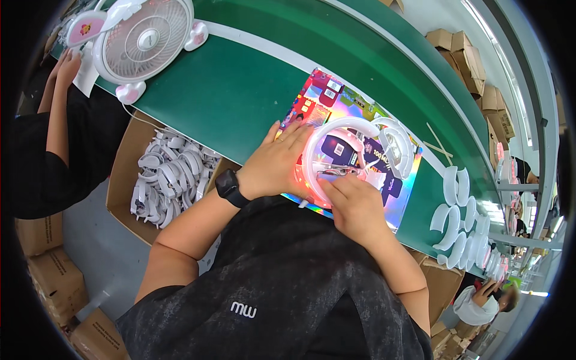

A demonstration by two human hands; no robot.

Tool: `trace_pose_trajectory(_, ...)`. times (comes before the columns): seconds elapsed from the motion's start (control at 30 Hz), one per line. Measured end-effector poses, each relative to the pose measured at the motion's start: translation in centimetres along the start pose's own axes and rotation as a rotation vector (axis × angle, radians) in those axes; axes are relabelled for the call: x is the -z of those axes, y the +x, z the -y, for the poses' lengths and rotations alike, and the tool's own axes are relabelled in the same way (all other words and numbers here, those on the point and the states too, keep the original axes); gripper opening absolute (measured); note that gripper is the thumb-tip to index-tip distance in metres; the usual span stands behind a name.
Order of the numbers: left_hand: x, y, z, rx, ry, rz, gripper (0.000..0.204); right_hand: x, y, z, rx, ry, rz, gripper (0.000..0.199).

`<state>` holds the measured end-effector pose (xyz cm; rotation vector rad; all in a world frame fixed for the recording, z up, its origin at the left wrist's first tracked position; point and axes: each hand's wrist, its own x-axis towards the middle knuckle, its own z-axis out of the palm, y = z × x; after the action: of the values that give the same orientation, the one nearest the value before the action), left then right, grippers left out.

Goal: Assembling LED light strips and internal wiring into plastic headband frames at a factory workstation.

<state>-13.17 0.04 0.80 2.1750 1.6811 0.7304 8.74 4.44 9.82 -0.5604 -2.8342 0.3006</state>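
Note:
A glossy white, C-shaped plastic part [314,146] lies on a colourful, shiny printed sheet [410,193] on the bench, with a thinner pinkish curved strip and some thin wires inside its curve. My left hand [277,162], wearing a black watch, rests flat against the part's left side, its fingers stretched out and apart. Down inside the curve's lower edge, my right hand [358,207] has its fingers pinched together close to the wires; what sits between the fingertips is hidden. White curved pieces [396,147] lie just right of the ring on the sheet.
A carton of white curved plastic parts [174,174] stands below the bench at left. A white fan [147,41] is on the green bench [240,78], near another person's hands [67,67]. Several translucent curved pieces [459,222] lie at right. More cartons [57,279] stand on the floor.

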Motion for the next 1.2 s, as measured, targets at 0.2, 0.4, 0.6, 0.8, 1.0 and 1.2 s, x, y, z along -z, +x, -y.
trace_pose_trajectory(0.2, 0.2, -0.6, -1.3, 0.051, -0.014, -0.090, 0.128, 0.2, 0.0, -0.6, 0.010, 0.007, 0.072, 0.039)
trace_pose_trajectory(0.4, -0.5, -0.6, -2.6, 0.210, -0.034, -0.116, 0.126, 0.3, 0.7, -0.6, 0.019, -0.034, 0.122, 0.038)
trace_pose_trajectory(0.6, -0.5, -0.6, -3.3, 0.210, -0.039, -0.144, 0.120, 0.1, 0.4, -0.3, -0.017, -0.064, 0.103, 0.036)
trace_pose_trajectory(0.8, -1.0, -0.5, -3.7, 0.182, -0.016, -0.191, 0.117, -0.7, 0.3, -0.4, -0.018, -0.111, 0.138, 0.029)
trace_pose_trajectory(1.0, 2.8, -1.9, -5.5, 0.033, 0.032, -0.038, 0.095, 1.5, -1.3, -0.2, -0.077, -0.172, 0.376, 0.025)
trace_pose_trajectory(1.2, 5.2, 0.4, -2.6, 0.237, -0.583, -0.223, 0.039, 5.6, -5.8, -0.2, -0.199, 0.196, 0.013, 0.037)
